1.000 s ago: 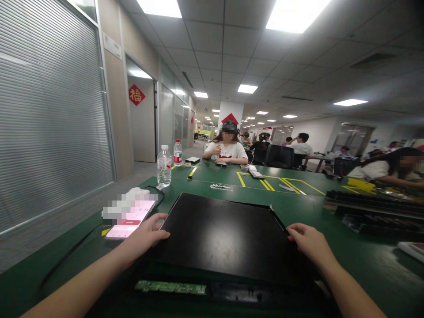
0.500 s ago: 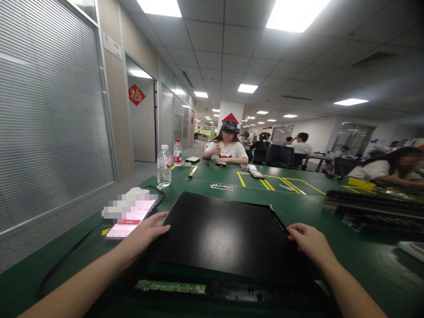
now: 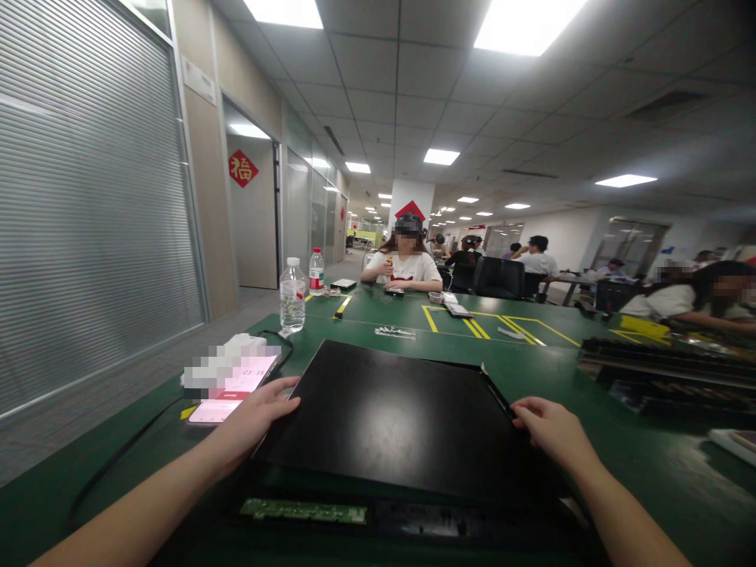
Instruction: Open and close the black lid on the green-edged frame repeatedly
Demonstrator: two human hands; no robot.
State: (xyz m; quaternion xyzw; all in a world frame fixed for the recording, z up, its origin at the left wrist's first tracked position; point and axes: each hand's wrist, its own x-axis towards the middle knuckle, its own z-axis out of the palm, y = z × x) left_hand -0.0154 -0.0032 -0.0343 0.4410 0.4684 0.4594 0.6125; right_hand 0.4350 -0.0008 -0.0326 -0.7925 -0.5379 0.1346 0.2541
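A large black LCD panel (image 3: pixel 383 425) lies flat before me, its dark surface reflecting a pale glow. Along its near side shows a green circuit board (image 3: pixel 304 510), beside a dark strip. My left hand (image 3: pixel 263 413) holds the panel's left edge between thumb and fingers; some fingertips are hidden behind the edge. At the right side, a thin black frame (image 3: pixel 496 391) sticks out past the panel, with a small pale tab at its far corner. The thumb and forefinger of my right hand (image 3: pixel 546 425) pinch this frame's edge.
A lit phone (image 3: pixel 236 394) and a black cable (image 3: pixel 124 445) lie on the left. A clear water bottle (image 3: pixel 292 298) and a red-labelled bottle (image 3: pixel 316 272) stand beyond. Black strip-like parts (image 3: pixel 650 370) are stacked on the right. Across the green table (image 3: pixel 354 319) sits a person (image 3: pixel 405 260).
My left hand has shifted very slightly left along with the panel's edge. My right hand stays at the frame. The person opposite has moved a hand slightly.
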